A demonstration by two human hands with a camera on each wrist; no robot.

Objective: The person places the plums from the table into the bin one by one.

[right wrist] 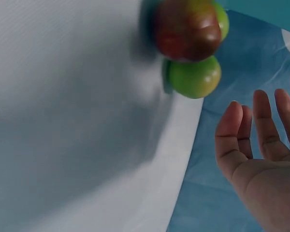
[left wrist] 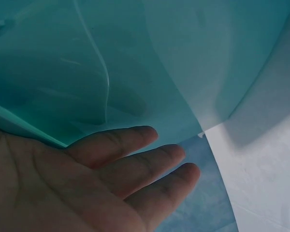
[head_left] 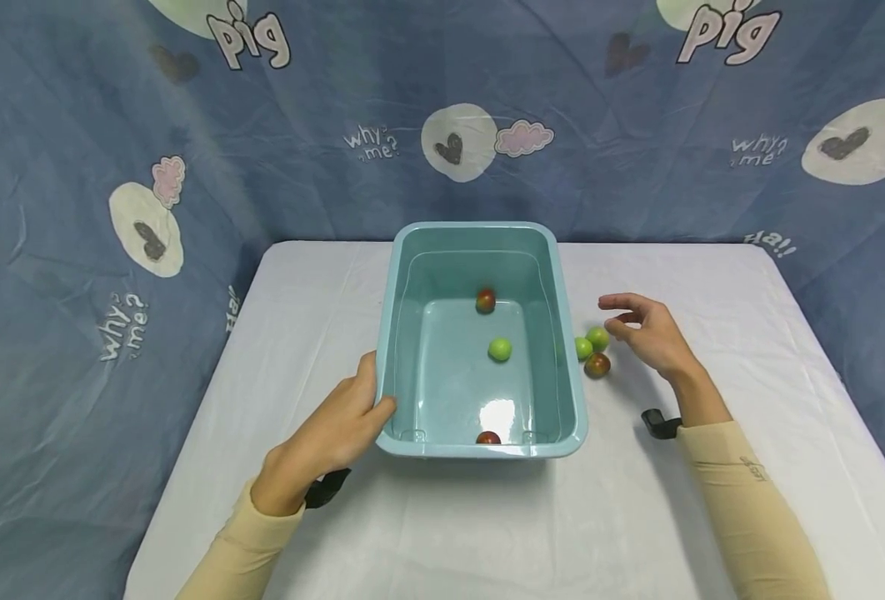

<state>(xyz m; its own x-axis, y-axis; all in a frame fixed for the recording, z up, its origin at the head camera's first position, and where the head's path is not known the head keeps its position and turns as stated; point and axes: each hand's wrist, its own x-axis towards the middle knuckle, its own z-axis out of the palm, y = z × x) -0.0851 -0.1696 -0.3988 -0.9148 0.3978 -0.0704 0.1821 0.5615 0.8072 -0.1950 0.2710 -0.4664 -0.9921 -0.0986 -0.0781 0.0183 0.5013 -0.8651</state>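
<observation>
A light teal plastic tub (head_left: 480, 451) stands on the white-covered table. My left hand (head_left: 337, 425) grips its left rim, thumb over the edge and fingers along the outer wall, as the left wrist view also shows. Inside the tub lie a green round fruit (head_left: 499, 349) and two reddish-brown ones, one at the far end (head_left: 485, 301), the other partly hidden by the near rim. My right hand (head_left: 652, 337), holding nothing, hovers right of the tub with fingers loosely bent. Just left of it, beside the tub, cluster a reddish-brown fruit (right wrist: 188, 31) and two green ones (right wrist: 194, 77).
A blue printed cloth (head_left: 322, 183) hangs behind the table and along both sides. White cloth (head_left: 457, 533) covers the tabletop. Black straps sit at both wrists, below beige sleeves (head_left: 742, 500).
</observation>
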